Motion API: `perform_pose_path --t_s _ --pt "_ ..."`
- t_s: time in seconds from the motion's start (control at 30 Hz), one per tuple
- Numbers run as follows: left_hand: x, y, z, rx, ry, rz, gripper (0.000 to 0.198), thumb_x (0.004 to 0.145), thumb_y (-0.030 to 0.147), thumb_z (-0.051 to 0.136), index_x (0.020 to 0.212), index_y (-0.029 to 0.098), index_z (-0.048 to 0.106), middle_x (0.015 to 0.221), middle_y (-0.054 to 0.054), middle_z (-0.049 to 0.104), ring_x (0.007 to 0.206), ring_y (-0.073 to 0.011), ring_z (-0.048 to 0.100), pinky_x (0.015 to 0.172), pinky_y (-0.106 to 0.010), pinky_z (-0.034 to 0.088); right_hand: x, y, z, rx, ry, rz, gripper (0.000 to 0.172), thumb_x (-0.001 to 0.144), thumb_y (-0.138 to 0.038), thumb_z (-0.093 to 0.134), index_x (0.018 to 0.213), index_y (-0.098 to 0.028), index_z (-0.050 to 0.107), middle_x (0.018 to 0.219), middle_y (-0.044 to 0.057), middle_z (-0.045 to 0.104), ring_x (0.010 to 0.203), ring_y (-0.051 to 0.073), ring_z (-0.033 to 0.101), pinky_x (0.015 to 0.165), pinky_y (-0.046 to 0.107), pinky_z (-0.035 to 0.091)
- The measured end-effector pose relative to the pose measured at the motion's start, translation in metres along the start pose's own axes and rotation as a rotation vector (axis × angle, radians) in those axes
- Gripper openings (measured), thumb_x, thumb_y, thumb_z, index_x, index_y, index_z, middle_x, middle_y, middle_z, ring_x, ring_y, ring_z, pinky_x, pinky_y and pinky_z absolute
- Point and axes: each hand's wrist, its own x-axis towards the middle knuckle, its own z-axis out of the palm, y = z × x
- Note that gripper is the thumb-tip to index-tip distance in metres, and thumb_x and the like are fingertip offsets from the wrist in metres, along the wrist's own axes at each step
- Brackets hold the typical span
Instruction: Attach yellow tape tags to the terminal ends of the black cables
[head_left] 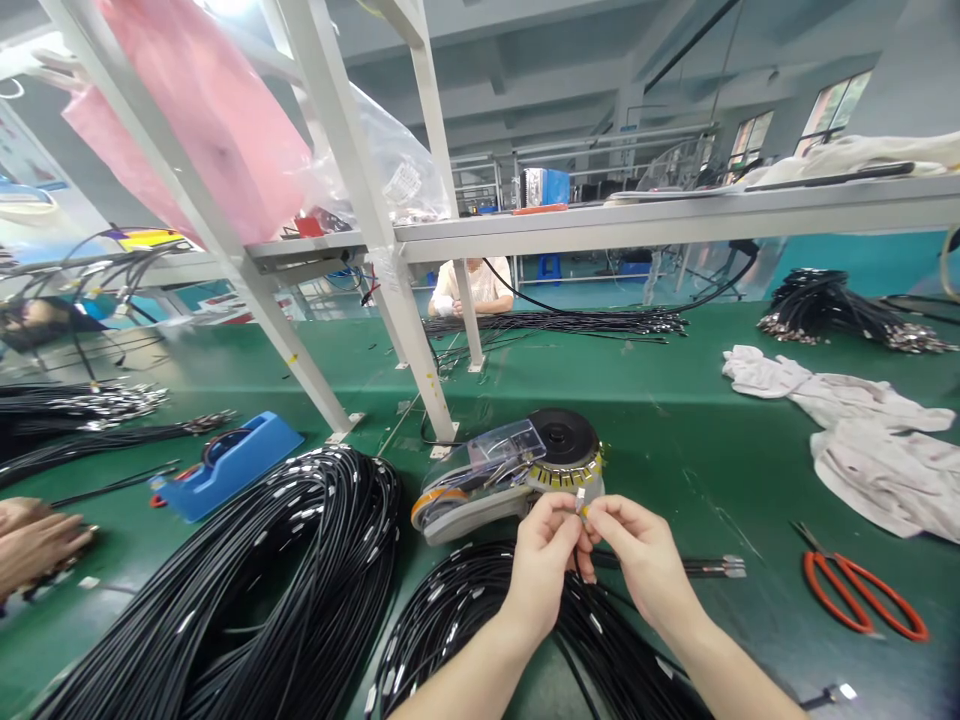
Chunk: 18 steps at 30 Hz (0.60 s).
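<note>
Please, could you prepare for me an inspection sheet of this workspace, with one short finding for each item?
Surface: green table, partly covered by cables.
Job's things: cable end with yellow piece; grey dispenser beside them.
Clutter: red-handled scissors, white cloths, blue tape holder.
Grips: left hand pinches the cable end; right hand pinches at the yellow piece.
Cables: left coil, bundle under the hands, more behind.
Surroundings: shelf above; person opposite; co-worker's hand at left.

Table (697, 440): cables (442, 615) before reel (559, 435) | scissors (832, 556) right | cloths (889, 485) behind scissors
</note>
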Motion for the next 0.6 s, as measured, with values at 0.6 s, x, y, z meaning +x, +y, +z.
perform_pose_path --t_s 0.6 --pt "-0.0035 -0.002 0.002 0.096 0.003 0.058 0.013 0.081 0.026 0.052 0.091 0.017 0.051 0.06 0.004 0.053 0.042 -0.0069 0.046 0.041 -0.02 0.039 0.0009 0.0021 -0.0028 -0.033 0.11 -0.033 0.016 0.075 -0.026 0.065 0.064 -0.016 0.059 0.055 -0.003 0.055 0.051 0.011 0.049 0.049 0.022 0.042"
